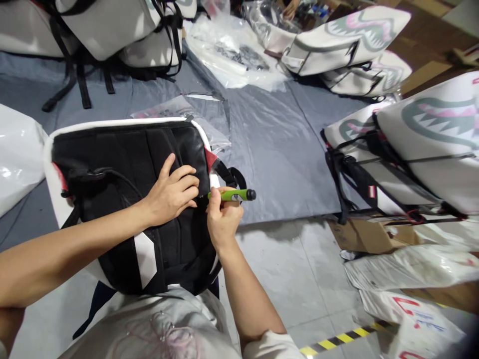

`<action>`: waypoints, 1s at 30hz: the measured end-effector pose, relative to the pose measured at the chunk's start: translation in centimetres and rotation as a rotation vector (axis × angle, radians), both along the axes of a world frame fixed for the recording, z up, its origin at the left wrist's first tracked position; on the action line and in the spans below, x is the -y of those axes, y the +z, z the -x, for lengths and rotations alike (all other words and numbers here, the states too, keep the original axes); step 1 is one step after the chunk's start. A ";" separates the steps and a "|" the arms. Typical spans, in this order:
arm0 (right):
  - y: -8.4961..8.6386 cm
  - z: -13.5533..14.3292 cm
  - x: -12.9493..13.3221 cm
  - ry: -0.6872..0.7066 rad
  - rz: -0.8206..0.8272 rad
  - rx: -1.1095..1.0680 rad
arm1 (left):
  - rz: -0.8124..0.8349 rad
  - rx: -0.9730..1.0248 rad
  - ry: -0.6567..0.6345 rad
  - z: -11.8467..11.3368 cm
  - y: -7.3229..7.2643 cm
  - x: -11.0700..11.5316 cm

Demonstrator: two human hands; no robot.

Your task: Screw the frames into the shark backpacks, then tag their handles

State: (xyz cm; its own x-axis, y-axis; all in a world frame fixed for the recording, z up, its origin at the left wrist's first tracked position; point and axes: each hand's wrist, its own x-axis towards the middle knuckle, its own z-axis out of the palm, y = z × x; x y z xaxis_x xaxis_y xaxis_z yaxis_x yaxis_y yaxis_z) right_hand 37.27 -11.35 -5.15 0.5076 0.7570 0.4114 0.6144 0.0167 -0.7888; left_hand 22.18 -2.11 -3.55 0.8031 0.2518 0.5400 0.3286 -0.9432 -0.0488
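A backpack [108,144] with a black padded back and white edges lies in front of me, back side up, against my body. My left hand [174,189] rests on the black panel with its fingers spread, pressing lightly near the right side. My right hand [223,217] is closed around a green marker pen [235,195] with a dark end. The pen's other tip points left at the backpack's right edge, close to my left fingertips. Red tabs [210,158] and a black strap loop [235,178] show at that edge.
Grey cloth covers the table [273,149]. White backpacks with a shark-mouth print [441,119] stand on the right, and more bags [108,30] at the back left. Clear plastic wrapping [232,55] lies at the back. Below right are a cardboard box [359,237] and white sacks [407,267].
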 end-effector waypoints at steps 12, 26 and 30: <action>0.8 -0.5 -0.3 0.063 0.091 -0.007 | -0.034 0.018 0.004 0.0 -0.1 0.1; -0.1 -0.1 0.9 -0.023 0.019 -0.033 | 0.021 0.009 0.007 -0.1 0.0 0.2; -0.2 -0.2 0.9 -0.002 0.011 -0.041 | 0.024 0.011 0.009 -0.1 0.3 0.4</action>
State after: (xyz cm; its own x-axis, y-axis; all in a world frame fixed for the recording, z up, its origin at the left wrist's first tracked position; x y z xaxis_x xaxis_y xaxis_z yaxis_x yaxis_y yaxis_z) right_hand 37.47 -12.29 -5.30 0.5251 0.7605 0.3821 0.5816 0.0071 -0.8134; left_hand 22.30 -2.53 -3.20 0.7947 0.2719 0.5427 0.3373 -0.9411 -0.0225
